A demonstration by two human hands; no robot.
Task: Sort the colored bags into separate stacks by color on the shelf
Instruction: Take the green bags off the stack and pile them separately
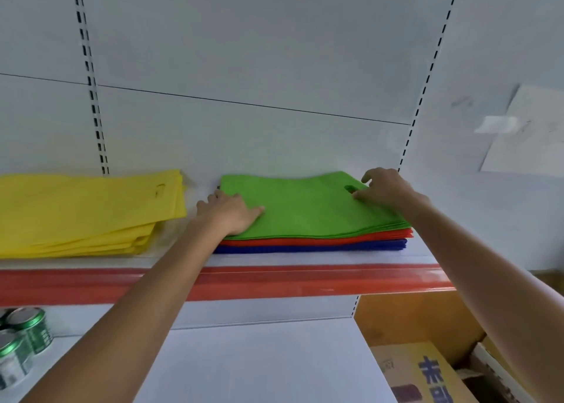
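The flat green fabric bags (305, 207) lie as the top layer of a mixed pile on the white shelf with the red front strip (274, 280). Thin red fabric bags (305, 240) sit under them and dark blue fabric bags (305, 247) at the bottom. The green layer's long axis runs from 9 o'clock to 3 o'clock, and the two hands sit at either end of it. It is this span that the coming lift looks to turn on.

The left hand (229, 211) is at the 9 o'clock end. Its thumb (254, 211) lies flat on the top sheet, pointing toward 3 o'clock, and its fingers are curled down over the left edge, so it appears to grip the green layer there. The right hand (386, 189) is out toward 2 o'clock, beside the oval handle cut-out (348, 188). Its fingers are bent with their tips on the fabric, but whether they pinch a sheet or only press on it I cannot tell. Both forearms reach up and forward from 6 o'clock, with the wrists roughly level with the pile.

The stack of yellow fabric bags (85, 207) lies at 9 o'clock from the pile, apart from it with a narrow strip of shelf between them (it already holds one colour only). Neither hand is clearly nearer — each holds its own end. The green layer likely has to come off as one, without dragging the red bags beneath.
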